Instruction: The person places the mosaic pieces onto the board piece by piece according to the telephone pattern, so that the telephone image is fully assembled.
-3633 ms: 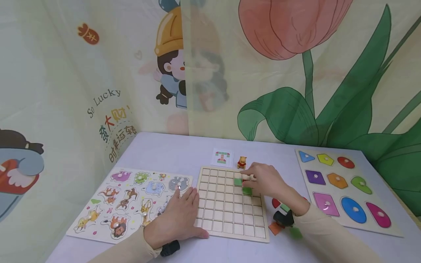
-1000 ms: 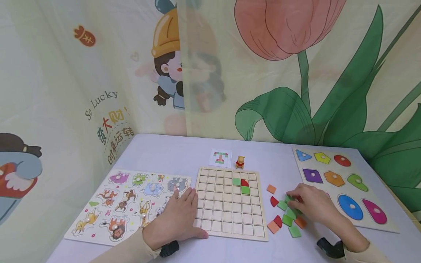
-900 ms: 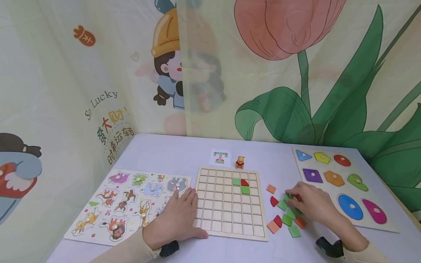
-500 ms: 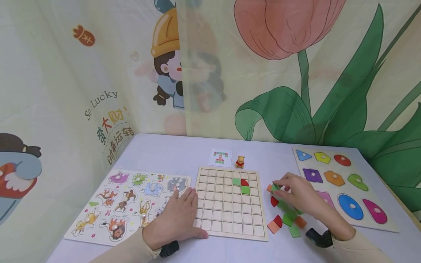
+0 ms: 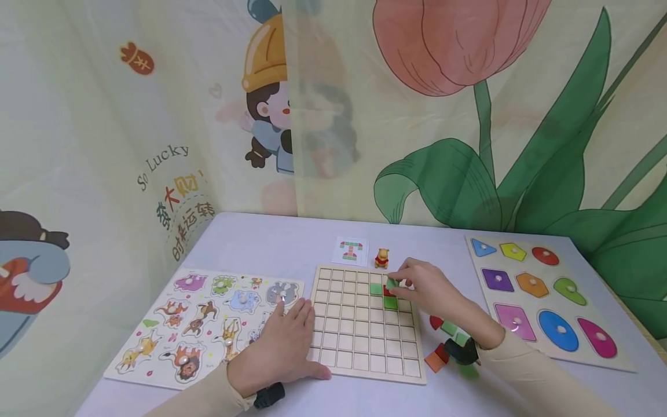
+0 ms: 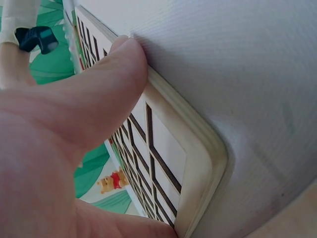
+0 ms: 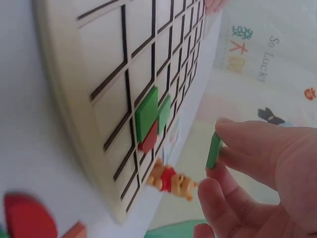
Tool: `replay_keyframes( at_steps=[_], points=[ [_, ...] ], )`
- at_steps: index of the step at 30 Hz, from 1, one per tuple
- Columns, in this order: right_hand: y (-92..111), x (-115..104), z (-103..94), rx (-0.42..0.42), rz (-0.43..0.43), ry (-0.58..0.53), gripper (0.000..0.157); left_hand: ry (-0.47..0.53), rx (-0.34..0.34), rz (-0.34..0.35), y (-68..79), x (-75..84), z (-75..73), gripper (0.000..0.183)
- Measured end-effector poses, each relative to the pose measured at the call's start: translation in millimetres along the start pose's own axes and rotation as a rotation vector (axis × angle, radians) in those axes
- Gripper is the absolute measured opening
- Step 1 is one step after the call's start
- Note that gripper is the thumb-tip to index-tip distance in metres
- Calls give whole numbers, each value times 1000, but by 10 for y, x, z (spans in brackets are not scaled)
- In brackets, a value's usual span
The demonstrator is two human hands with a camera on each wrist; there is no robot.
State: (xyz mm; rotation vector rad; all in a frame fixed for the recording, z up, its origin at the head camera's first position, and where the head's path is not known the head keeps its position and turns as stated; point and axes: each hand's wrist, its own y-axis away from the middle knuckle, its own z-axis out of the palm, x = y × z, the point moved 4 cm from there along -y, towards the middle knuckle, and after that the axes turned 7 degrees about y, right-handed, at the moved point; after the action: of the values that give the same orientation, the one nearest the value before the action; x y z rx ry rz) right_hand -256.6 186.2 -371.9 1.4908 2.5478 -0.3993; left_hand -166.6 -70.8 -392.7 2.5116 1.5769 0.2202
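A wooden grid board (image 5: 359, 343) lies mid-table. My left hand (image 5: 283, 341) rests along its left side, fingers extended, with the thumb (image 6: 124, 64) on the near edge. Over the board's far right part, my right hand (image 5: 435, 292) pinches a green square tile (image 7: 214, 151) between thumb and fingertips, held above the surface in the right wrist view. Below it, a red quarter-round tile (image 7: 148, 139) sits in the grid. One green tile (image 5: 376, 289) is left of the red one, and another green tile (image 5: 390, 303) is on its near side.
Loose green, red and orange tiles (image 5: 448, 328) lie right of the board, partly hidden by the right wrist. An animal knob puzzle (image 5: 208, 324) is at left, a shape puzzle (image 5: 513, 313) at right. A pattern card (image 5: 350, 251) and bear figurine (image 5: 382, 258) stand behind the board.
My right hand, earlier over the board, was at the loose tiles a second ago. It has picked up a green tile and carried it left over the board. My left hand has stayed put.
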Motion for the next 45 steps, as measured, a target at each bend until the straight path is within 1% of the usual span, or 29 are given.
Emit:
replay_keyframes(
  at_steps=[5, 8, 11, 15, 24, 30, 35, 45],
  points=[
    [-172, -138, 118, -9, -102, -22, 33, 10, -4, -8, 5, -1, 7, 120],
    [-272, -194, 198, -32, -132, -38, 32, 10, -8, -8, -1, -3, 18, 120],
    [-359, -224, 269, -53, -149, -32, 32, 7, -10, -5, -7, -4, 25, 120],
    [-440, -238, 326, -70, -153, -3, 33, -2, -2, -2, -9, -3, 13, 119],
    [-485, -262, 426, -139, -99, 57, 28, -19, -8, -5, -10, 13, -1, 119],
    [-488, -301, 430, -123, -99, 83, 28, -14, -11, -15, -15, 11, 3, 119],
    [-490, -305, 446, -136, -78, 75, 30, -8, -11, -11, -20, 7, 14, 119],
    [-476, -301, 457, -94, -112, 99, 32, -19, 0, -7, -13, 7, 7, 119]
  ],
)
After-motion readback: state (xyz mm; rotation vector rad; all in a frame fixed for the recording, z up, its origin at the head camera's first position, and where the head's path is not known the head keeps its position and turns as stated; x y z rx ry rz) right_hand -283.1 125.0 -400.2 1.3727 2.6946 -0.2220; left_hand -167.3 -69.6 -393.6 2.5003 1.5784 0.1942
